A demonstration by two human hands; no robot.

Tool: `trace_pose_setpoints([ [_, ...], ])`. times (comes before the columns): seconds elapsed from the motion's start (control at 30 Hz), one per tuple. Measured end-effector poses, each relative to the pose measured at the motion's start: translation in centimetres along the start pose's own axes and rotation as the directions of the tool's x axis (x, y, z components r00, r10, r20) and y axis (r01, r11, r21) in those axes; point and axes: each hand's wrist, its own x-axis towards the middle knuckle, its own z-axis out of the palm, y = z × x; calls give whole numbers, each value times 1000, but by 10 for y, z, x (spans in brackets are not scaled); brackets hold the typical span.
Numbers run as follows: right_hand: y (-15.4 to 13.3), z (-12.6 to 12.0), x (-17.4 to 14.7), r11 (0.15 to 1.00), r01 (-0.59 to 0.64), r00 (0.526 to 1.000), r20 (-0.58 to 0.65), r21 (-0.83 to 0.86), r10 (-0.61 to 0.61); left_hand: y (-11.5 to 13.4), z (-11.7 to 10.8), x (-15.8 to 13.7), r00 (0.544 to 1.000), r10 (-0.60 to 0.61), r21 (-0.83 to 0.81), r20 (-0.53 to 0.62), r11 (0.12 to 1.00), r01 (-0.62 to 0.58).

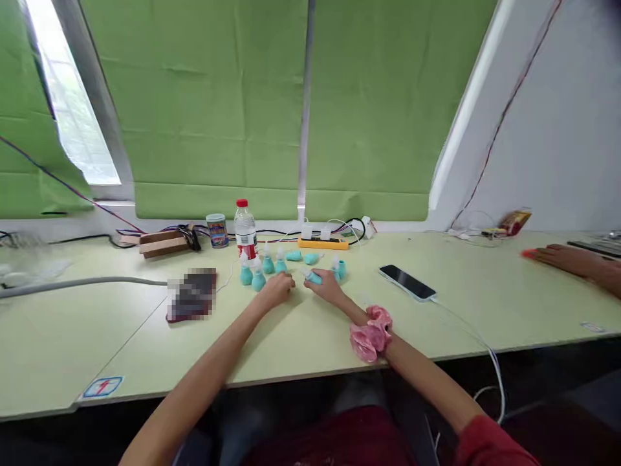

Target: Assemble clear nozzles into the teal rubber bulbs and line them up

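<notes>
My right hand (326,286) is closed round a teal bulb syringe (314,277) with a pale nozzle, which lies tilted and points to the left. Just left of it, my left hand (277,289) rests low over the table with its fingers curled in; whatever it may hold is hidden. Several more bulb syringes (246,274) stand upright beside and behind my left hand. Two teal bulbs (293,255) lie on their sides farther back. Behind my right hand are another upright bulb syringe (336,266) and a small open teal piece (342,269).
At the back stand a water bottle (245,230), a can (217,232), a cardboard box (163,244) and an orange power strip (323,243). A phone (407,282) on a cable lies right, a dark pouch (196,294) left. Another person's hand (557,254) rests far right.
</notes>
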Motion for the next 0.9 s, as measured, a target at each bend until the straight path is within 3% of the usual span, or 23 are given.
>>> trace_pose_setpoints([
  [0.2, -2, 2, -2, 1000, -3, 995, -104, 20, 5, 16, -7, 11, 997, 28, -140, -67, 990, -37],
  [0.33, -7, 0, -3, 998, -12, 987, -161, 54, 21, 17, -5, 8, 999, -4, -282, -36, 959, -6],
  [0.6, -14, -2, -5, 981, -98, 980, -153, 167, 124, 16, -3, 5, 998, -60, -442, -30, 896, 41],
  [0.73, -15, 0, -3, 944, -145, 981, -79, 296, 176, 17, -1, 3, 998, -60, -471, -26, 881, 41],
  [0.9, -15, 1, 0, 815, -272, 961, 186, 512, 204, 19, -2, 3, 998, -60, -481, 19, 874, 62],
])
